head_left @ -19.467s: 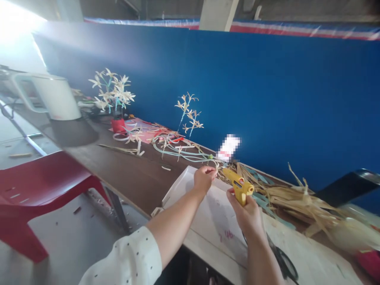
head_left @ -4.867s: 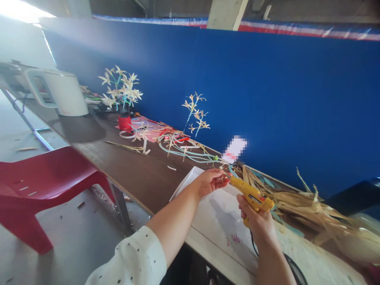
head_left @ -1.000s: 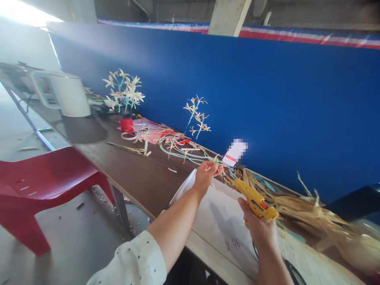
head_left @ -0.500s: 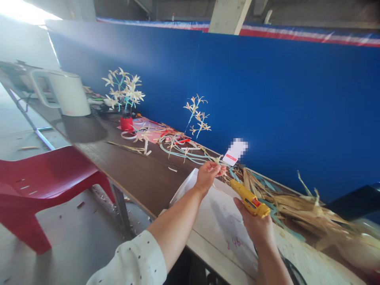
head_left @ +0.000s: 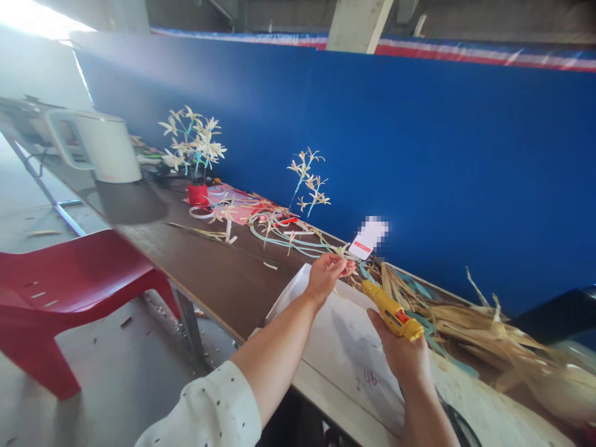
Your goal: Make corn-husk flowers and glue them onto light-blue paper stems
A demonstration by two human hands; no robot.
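My left hand (head_left: 328, 276) pinches a small pale flower (head_left: 341, 251) between thumb and fingers, above the far edge of a white board (head_left: 344, 335). In my right hand (head_left: 405, 351) is a yellow glue gun (head_left: 390, 310), its nozzle pointing up and left toward the flower, a short gap away from it. The fingers under the gun are mostly hidden. A phone (head_left: 363, 243) leans just beyond my left hand. Dried husks (head_left: 465, 323) lie to the right of the gun.
A red pot (head_left: 198, 195) of pale flowers and a white kettle (head_left: 112, 149) stand on the dark table (head_left: 209, 273). Two flower stems (head_left: 308, 183) rise by the blue partition (head_left: 442, 155). Strips and loose flowers lie mid-table. A red chair (head_left: 88, 273) is at left.
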